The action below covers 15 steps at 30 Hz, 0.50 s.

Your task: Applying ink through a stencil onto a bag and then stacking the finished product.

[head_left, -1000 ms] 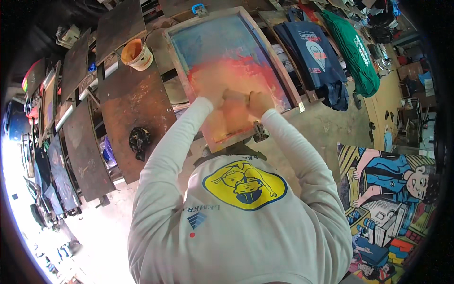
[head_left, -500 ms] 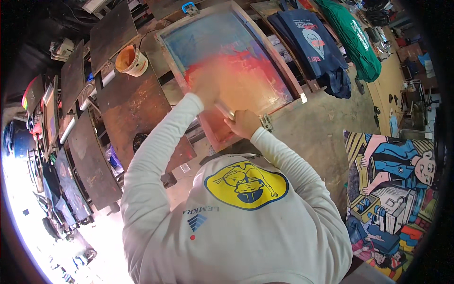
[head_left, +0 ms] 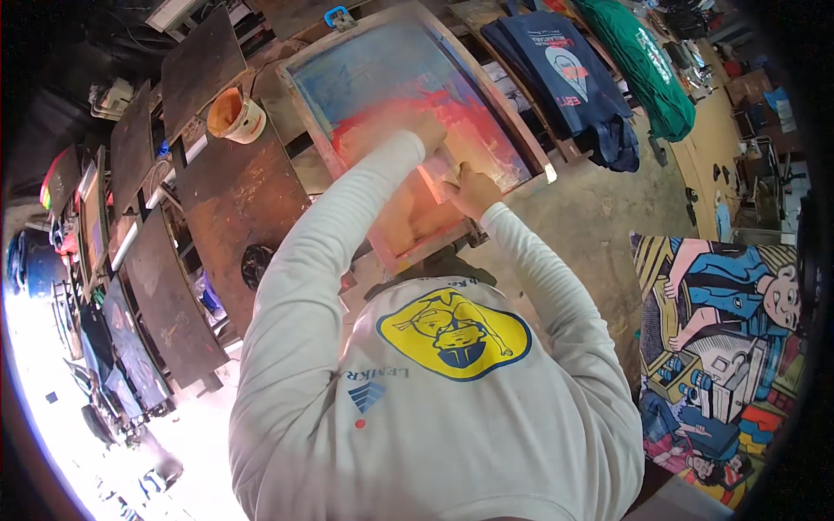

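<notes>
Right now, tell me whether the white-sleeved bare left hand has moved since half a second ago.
Yes: the left hand has moved rightward and toward the far end of the rectangular, wooden-framed screen.

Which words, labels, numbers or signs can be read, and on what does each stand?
I won't copy wording, only locate it:
Dark blue bag: white and red print, some too small.
Green bundle: white print, too blurred to read.
White shirt: dark lettering by a blue triangle and the collar.

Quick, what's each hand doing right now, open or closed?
Left hand: blurred over the screen; open or closed cannot be told.
Right hand: closed, holding the squeegee's near end.
</notes>
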{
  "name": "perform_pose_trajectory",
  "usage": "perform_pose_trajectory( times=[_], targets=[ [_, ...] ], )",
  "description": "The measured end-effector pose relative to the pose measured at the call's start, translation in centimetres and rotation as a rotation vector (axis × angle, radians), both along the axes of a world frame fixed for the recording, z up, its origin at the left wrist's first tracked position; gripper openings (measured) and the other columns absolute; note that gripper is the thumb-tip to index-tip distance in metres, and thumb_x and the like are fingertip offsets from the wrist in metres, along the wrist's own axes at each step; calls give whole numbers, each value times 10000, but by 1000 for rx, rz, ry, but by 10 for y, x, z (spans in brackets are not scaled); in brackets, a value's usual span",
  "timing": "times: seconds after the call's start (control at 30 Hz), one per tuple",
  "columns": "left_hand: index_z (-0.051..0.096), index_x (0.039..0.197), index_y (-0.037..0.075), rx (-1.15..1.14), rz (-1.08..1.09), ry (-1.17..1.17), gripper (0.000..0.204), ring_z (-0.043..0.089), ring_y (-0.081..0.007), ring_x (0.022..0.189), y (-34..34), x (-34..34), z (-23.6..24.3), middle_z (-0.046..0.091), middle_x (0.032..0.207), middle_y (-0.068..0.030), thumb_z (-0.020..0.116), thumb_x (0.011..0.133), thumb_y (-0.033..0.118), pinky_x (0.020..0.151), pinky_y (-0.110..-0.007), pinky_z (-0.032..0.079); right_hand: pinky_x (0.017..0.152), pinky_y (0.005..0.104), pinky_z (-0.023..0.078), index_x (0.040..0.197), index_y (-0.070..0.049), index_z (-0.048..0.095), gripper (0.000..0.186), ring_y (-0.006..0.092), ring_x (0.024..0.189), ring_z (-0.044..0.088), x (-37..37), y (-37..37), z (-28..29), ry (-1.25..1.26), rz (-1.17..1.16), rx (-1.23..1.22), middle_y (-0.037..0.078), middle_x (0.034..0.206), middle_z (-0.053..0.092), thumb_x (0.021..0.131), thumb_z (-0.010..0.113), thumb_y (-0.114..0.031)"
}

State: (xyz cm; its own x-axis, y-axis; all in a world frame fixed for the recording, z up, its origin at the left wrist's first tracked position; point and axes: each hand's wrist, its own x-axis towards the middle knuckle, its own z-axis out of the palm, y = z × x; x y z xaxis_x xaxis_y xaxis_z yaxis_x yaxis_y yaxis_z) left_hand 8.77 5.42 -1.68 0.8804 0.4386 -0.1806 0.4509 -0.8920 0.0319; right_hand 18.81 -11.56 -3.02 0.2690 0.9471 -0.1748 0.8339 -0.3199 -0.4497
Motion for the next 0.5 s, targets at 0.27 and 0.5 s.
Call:
perform_pose_trajectory(
  times=[0.27,0.5],
  targets=[
    [687,996,146,-127,-58,-39,381,610,-306,1058,-5,-49,-21,672,1059,-88,749,625,86,952,-468,440,582,492,541,977,-1,581,295,383,632,676,-49,-17,6,-207,101,74,198,728,681,863,581,-273],
    [631,1142,102,-67,-203,-288,522,546,-300,1167,-25,-114,-54,615,1192,-90,657,628,13,1036,-457,393,524,395,544,861,22,615,226,287,620,703,-95,-29,-30,-405,230,-50,146,678,684,809,596,-197]
  ],
)
